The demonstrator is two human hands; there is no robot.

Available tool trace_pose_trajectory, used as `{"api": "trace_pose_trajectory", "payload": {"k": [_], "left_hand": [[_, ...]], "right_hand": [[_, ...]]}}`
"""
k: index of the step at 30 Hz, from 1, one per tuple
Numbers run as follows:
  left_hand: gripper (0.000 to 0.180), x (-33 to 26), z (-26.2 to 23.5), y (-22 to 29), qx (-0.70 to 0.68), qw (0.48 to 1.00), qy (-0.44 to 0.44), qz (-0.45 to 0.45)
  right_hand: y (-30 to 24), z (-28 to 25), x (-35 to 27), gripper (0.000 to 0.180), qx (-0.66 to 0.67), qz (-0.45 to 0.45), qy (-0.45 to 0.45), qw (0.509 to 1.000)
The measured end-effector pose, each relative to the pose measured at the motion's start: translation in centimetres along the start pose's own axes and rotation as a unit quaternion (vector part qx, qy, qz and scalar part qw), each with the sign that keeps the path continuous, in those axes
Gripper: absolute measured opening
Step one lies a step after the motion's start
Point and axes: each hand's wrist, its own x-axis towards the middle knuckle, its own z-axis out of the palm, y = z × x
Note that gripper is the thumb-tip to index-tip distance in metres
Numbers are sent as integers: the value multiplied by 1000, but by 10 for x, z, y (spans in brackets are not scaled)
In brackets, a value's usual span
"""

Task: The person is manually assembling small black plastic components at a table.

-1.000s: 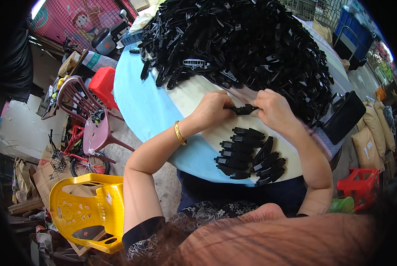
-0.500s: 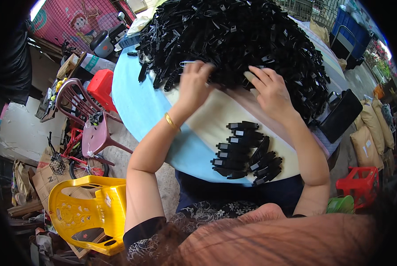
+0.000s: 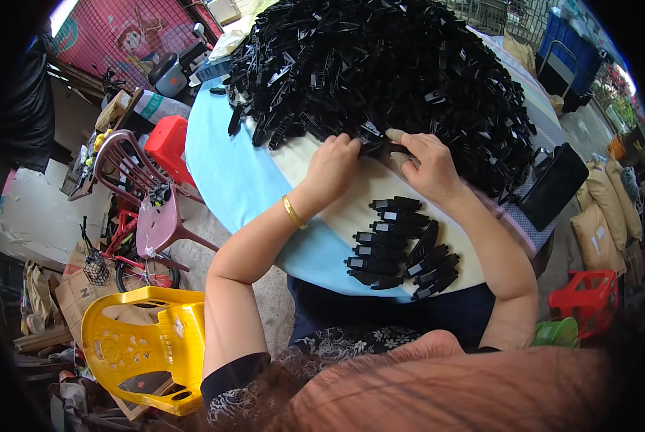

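A round surface (image 3: 229, 180) with a light blue cover and a cream patch in its middle fills the centre of the frame, and most of its upper half is buried under a large heap of black plastic clips (image 3: 380, 65) that spreads from the upper centre toward the upper right. To the lower left of the frame a yellow plastic chair (image 3: 142, 353) stands on the floor, with a dark red chair (image 3: 150, 209) above it and a red stool (image 3: 167, 140) higher up, close to the surface's left rim. At the right edge of the surface a black rectangular case (image 3: 556, 183) lies tilted, and a red crate (image 3: 588, 302) sits in the lower right. In the lower centre of the cream patch, between the person's forearms, a set of black clips (image 3: 398, 245) lies sorted in short rows, apart from the heap. The left hand (image 3: 333, 165), a gold bangle (image 3: 292, 212) on its wrist, is curled at the near edge of the heap, its fingers closed on a single black clip (image 3: 377, 149). The right hand (image 3: 427, 162) meets it just beside, thumb and forefinger pinched on the other end of the same clip, the remaining fingers bent loosely. The clip is held just above the cream patch, touching the foot of the heap.
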Motion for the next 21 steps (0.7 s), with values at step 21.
{"api": "trace_pose_trajectory", "payload": {"k": [21], "left_hand": [[31, -7, -22, 11, -130, 977, -101, 134]], "right_hand": [[-12, -28, -7, 27, 294, 317, -247, 867]]}}
